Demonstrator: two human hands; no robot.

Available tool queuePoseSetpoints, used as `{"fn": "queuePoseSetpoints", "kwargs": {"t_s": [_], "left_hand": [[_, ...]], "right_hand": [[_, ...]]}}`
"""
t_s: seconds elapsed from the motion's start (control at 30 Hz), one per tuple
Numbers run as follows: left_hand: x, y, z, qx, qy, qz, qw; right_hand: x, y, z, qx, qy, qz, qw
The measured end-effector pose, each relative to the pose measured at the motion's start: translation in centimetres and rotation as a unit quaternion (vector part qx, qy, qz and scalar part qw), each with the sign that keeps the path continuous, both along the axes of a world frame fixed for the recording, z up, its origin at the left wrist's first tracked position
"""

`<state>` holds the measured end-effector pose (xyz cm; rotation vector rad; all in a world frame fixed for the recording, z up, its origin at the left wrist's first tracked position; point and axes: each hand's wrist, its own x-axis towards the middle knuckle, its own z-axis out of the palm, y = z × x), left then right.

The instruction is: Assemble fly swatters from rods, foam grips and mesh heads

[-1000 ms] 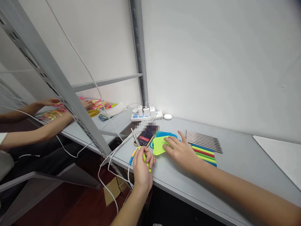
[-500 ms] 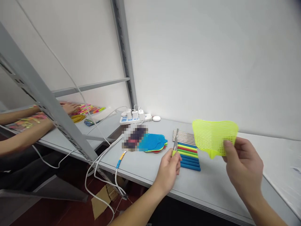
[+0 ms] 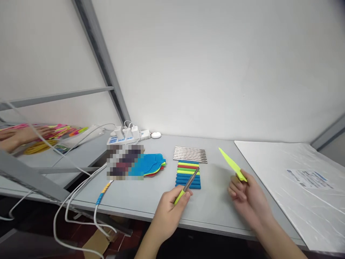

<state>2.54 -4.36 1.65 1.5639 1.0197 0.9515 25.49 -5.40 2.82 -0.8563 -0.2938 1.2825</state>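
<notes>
My left hand [image 3: 168, 212] is holding a shiny metal rod with a soft-looking yellow-green grip [image 3: 185, 186]. My right hand [image 3: 248, 199] is pinching a thin plastic mesh piece [image 3: 231, 164]. Behind the rod, smooth metal rods [image 3: 190, 154] are gleaming on the dull grey table [image 3: 151, 196], and glossy clear plastic sheets [image 3: 296, 172] are shining.

The room is bright with soft, even light. The white wall behind the hands glows most just above the power strip [image 3: 128, 135]. Shadows are weak: a faint grey one lies on the table [image 3: 215, 208] under the right hand [image 3: 249, 199]. The clear plastic sheet [image 3: 299, 180] right of that hand shines a little. Straight bars far left of the hands lean and look smeared. A blocky blurred patch sits left of the left hand [image 3: 169, 212].
</notes>
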Motion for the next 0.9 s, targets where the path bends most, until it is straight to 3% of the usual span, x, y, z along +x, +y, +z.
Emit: {"fn": "queuePoseSetpoints", "kwargs": {"t_s": [0.1, 0.2, 0.67, 0.9], "left_hand": [[-0.1, 0.0, 0.1, 0.018, 0.054, -0.038, 0.998], [0.9, 0.1, 0.3, 0.038, 0.078, -0.075, 0.993], [1.5, 0.1, 0.4, 0.08, 0.174, -0.121, 0.974], [1.5, 0.2, 0.1, 0.075, 0.194, -0.133, 0.969]], "right_hand": [[0.0, -1.0, -2.2, -0.008, -0.059, -0.033, 0.998], [-0.1, -1.5, -3.2, 0.008, -0.105, -0.022, 0.994], [-0.6, -2.1, -2.9, 0.069, -0.13, 0.015, 0.989], [-0.6, -2.5, -3.6, 0.072, -0.167, -0.041, 0.982]]}}
